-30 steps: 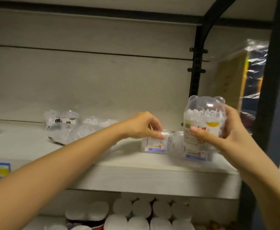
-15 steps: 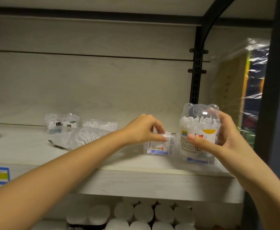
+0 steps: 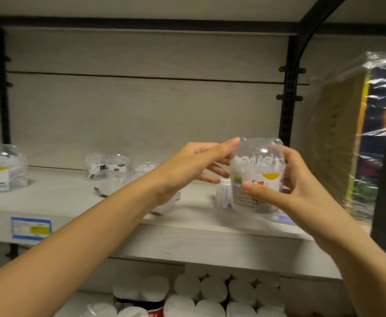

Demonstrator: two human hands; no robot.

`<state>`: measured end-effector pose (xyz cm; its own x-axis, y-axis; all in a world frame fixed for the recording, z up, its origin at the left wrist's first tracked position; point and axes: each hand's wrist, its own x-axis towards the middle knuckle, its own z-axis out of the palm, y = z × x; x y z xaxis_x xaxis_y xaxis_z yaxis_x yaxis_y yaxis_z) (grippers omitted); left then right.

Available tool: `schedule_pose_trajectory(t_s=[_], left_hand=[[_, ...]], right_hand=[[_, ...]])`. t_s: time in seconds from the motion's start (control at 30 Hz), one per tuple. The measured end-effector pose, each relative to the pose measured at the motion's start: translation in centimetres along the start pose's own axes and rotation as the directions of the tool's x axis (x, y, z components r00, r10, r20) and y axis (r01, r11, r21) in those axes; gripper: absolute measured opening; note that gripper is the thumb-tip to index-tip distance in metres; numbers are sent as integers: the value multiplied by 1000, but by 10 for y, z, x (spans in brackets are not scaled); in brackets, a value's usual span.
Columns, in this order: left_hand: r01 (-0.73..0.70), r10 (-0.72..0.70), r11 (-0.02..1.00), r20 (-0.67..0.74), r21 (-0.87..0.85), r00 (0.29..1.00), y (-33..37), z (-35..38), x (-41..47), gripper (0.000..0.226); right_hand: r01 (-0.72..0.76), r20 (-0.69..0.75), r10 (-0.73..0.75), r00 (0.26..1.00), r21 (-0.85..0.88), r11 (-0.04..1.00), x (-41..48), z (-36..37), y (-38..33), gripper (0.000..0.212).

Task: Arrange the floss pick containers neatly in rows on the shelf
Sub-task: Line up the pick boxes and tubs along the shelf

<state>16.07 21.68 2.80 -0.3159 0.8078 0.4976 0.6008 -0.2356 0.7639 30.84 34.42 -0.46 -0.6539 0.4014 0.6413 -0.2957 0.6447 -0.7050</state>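
Above the shelf (image 3: pixel 187 239) strewn with other clear tubs (image 3: pixel 3 168), our right hand (image 3: pixel 301 193) grips a pick-filled container (image 3: pixel 257 177), left hand (image 3: pixel 194 165) fingers (image 3: pixel 229 144) spread on its lid.

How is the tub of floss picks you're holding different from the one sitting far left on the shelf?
The held container is up off the shelf, gripped by the right hand with the left hand touching its lid; the far-left container stands on the shelf untouched. The held one is near the right end, the other at the left edge. Both are clear domed tubs with a yellow-marked label.
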Motion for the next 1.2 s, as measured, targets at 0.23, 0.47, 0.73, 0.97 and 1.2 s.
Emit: schedule_pose_trajectory(t_s=[0.23,0.47,0.73,0.97,1.2], left_hand=[[118,-104,986,-114,118,988,5,-71,-63,56],[217,-159,945,-237,246,959,2,-180,-145,49],[282,-188,877,-263,390,946,-7,-335,-213,44],[273,-179,867,-251,417,951,-15,-417,-213,41],[263,-179,864,-227,429,957,-44,-436,-196,54]], right_hand=[[56,250,-84,965,117,992,14,89,-29,80],[128,366,-153,918,91,988,37,198,-80,55],[216,409,-218,886,51,975,67,354,-142,70],[216,398,-201,895,9,976,105,422,-169,85],[192,393,-150,907,-70,979,119,431,-158,83]])
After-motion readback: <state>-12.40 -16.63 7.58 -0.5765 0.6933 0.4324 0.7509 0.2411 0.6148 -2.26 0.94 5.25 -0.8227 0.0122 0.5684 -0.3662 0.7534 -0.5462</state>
